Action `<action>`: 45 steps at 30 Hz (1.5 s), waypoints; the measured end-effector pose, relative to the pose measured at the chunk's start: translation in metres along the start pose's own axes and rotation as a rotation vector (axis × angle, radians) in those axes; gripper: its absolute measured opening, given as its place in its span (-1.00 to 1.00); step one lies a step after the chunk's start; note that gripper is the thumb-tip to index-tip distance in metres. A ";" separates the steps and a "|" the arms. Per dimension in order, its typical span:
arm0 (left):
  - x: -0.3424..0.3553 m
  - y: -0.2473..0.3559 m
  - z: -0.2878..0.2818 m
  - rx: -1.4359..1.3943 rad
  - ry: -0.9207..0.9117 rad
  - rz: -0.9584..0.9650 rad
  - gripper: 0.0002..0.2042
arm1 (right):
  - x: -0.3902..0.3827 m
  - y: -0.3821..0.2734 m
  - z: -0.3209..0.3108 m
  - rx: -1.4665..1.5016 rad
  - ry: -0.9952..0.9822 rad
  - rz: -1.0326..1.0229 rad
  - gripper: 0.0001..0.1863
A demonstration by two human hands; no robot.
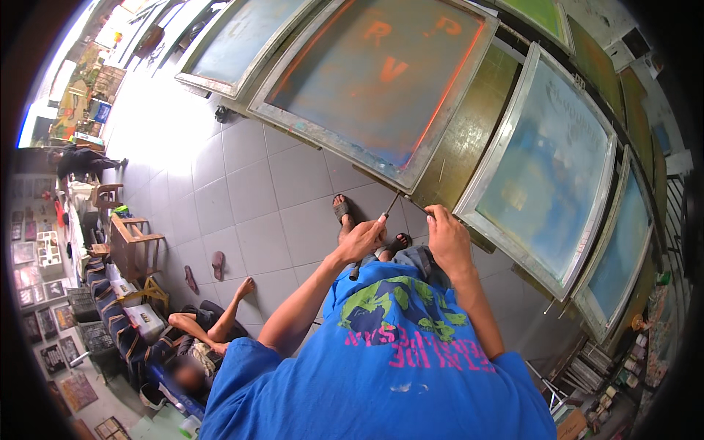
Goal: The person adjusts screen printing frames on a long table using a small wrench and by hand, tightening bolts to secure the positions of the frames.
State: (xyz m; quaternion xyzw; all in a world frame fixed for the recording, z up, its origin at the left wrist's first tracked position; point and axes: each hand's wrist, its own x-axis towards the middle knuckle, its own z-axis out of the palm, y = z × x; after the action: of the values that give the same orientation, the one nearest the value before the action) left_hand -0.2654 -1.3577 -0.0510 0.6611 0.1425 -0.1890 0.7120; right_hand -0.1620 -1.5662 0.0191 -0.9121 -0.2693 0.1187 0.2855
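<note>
**Both hands on thin rods at near corner of printing screen**

Clock centred between the hands, 12 = top of view.

Left hand [364, 240] closed, gripping a thin dark rod [394, 203] that slants up toward 1. Right hand [449, 236] pinching a second dark rod [418, 207] between thumb and fingers; it points up toward 10. The two rods converge just below the near corner of the large printing screen [374, 92]. Can't tell if either touches the frame; too fine to ID the rods further.

Large screen at 12: pale metal frame, grey-brown mesh, orange-red line along its right side. Olive worktop [469, 132] shows at 1, beside it. Blue-mesh screen [546, 172] at 2, narrower screen [617, 246] at 3. Pale-blue screen [246, 40] between 10 and 11.

Grey tiled floor [249, 191] below. Wearer's sandalled foot [341, 209] between 9 and 10, close to left hand. Loose pair of brown slippers [218, 265] between 8 and 9, well apart from the hands. Wooden chair [133, 238] at 9, farther out. Another person [213, 330] at 8, bare legs bent. Wearer's blue T-shirt [396, 367], green and pink print, fills 6.
</note>
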 end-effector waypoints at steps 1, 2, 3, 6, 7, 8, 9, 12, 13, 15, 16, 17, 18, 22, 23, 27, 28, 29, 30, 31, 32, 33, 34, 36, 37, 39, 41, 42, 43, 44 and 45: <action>0.000 0.004 0.001 -0.002 0.006 -0.005 -0.43 | 0.001 0.000 0.002 0.008 0.013 -0.012 -0.81; 0.001 0.007 0.002 -0.003 0.012 -0.011 -0.43 | 0.002 0.000 0.003 0.016 0.027 -0.024 -0.82; 0.003 0.006 0.004 -0.044 0.014 -0.027 -0.43 | 0.003 0.000 0.004 0.000 0.027 -0.039 -0.82; 0.008 0.010 0.008 -0.126 0.036 -0.058 -0.43 | 0.006 0.003 0.009 -0.026 0.038 -0.071 -0.82; 0.005 0.016 0.011 -0.129 0.057 -0.059 -0.42 | 0.007 0.005 0.012 -0.023 0.045 -0.075 -0.82; 0.004 0.021 0.013 -0.132 0.078 -0.059 -0.42 | 0.008 0.006 0.014 -0.020 0.052 -0.080 -0.82; 0.005 0.019 0.012 -0.119 0.075 -0.062 -0.43 | 0.009 0.007 0.015 -0.016 0.056 -0.085 -0.83; 0.006 0.015 0.008 -0.079 0.058 -0.089 -0.45 | 0.011 0.007 0.015 -0.019 0.060 -0.097 -0.83; 0.007 0.015 0.006 -0.067 0.047 -0.109 -0.45 | 0.011 0.007 0.014 -0.029 0.057 -0.098 -0.83; 0.009 0.013 0.006 0.052 0.087 -0.108 -0.45 | 0.013 0.005 0.013 -0.071 0.062 -0.131 -0.83; 0.010 0.010 0.009 0.159 0.140 -0.086 -0.45 | 0.015 0.004 0.012 -0.103 0.070 -0.163 -0.83; 0.010 0.008 0.010 0.265 0.193 -0.065 -0.46 | 0.016 0.002 0.011 -0.135 0.077 -0.195 -0.82; 0.008 0.010 0.012 0.355 0.224 0.019 -0.45 | 0.018 -0.001 0.010 -0.173 0.063 -0.206 -0.82; 0.011 -0.004 0.012 0.635 0.298 0.341 -0.42 | 0.025 -0.011 0.008 -0.360 -0.021 -0.242 -0.82; 0.014 -0.016 0.011 0.688 0.306 0.415 -0.41 | 0.026 -0.012 0.008 -0.416 -0.049 -0.252 -0.81; 0.011 0.008 0.009 0.306 0.210 -0.025 -0.39 | 0.030 -0.019 0.001 -0.434 -0.090 -0.254 -0.89; 0.011 0.010 0.010 0.282 0.208 -0.058 -0.39 | 0.032 -0.019 0.002 -0.438 -0.077 -0.245 -0.90; 0.010 0.010 0.011 0.257 0.205 -0.092 -0.39 | 0.032 -0.018 0.005 -0.442 -0.063 -0.235 -0.89; 0.011 0.009 0.010 0.260 0.205 -0.068 -0.39 | 0.032 -0.017 0.008 -0.460 -0.074 -0.215 -0.87; 0.012 0.007 0.009 0.264 0.205 -0.044 -0.39 | 0.031 -0.014 0.013 -0.478 -0.084 -0.195 -0.84; 0.012 0.006 0.009 0.269 0.204 -0.020 -0.40 | 0.031 -0.013 0.015 -0.496 -0.094 -0.173 -0.82; 0.011 0.009 0.011 0.300 0.236 0.005 -0.40 | 0.031 -0.014 0.015 -0.518 -0.123 -0.160 -0.81; 0.010 0.012 0.014 0.332 0.268 0.030 -0.41 | 0.032 -0.015 0.015 -0.540 -0.152 -0.146 -0.79; 0.011 0.006 0.019 0.400 0.316 0.080 -0.42 | 0.037 -0.023 0.013 -0.571 -0.222 -0.108 -0.77; 0.016 -0.006 0.021 0.437 0.333 0.106 -0.42 | 0.041 -0.033 0.008 -0.580 -0.263 -0.084 -0.76; 0.020 -0.016 0.024 0.496 0.358 0.115 -0.43 | 0.045 -0.039 0.008 -0.600 -0.309 -0.065 -0.74; 0.018 -0.013 0.027 0.539 0.375 0.081 -0.43 | 0.047 -0.038 0.012 -0.622 -0.318 -0.079 -0.73; 0.015 -0.004 0.026 0.528 0.370 0.034 -0.43 | 0.049 -0.038 0.010 -0.621 -0.322 -0.097 -0.71; 0.012 0.009 0.026 0.514 0.362 -0.015 -0.43 | 0.051 -0.037 0.008 -0.620 -0.328 -0.114 -0.70; 0.009 0.017 0.026 0.500 0.355 -0.064 -0.43 | 0.051 -0.037 0.006 -0.618 -0.335 -0.132 -0.69; 0.008 0.020 0.026 0.495 0.359 -0.070 -0.43 | 0.053 -0.039 0.005 -0.625 -0.357 -0.118 -0.71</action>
State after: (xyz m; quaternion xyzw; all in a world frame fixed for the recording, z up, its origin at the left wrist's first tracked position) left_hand -0.2504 -1.3829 -0.0346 0.8321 0.2383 -0.1223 0.4857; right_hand -0.1364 -1.5074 0.0348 -0.9030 -0.3904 0.1716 -0.0520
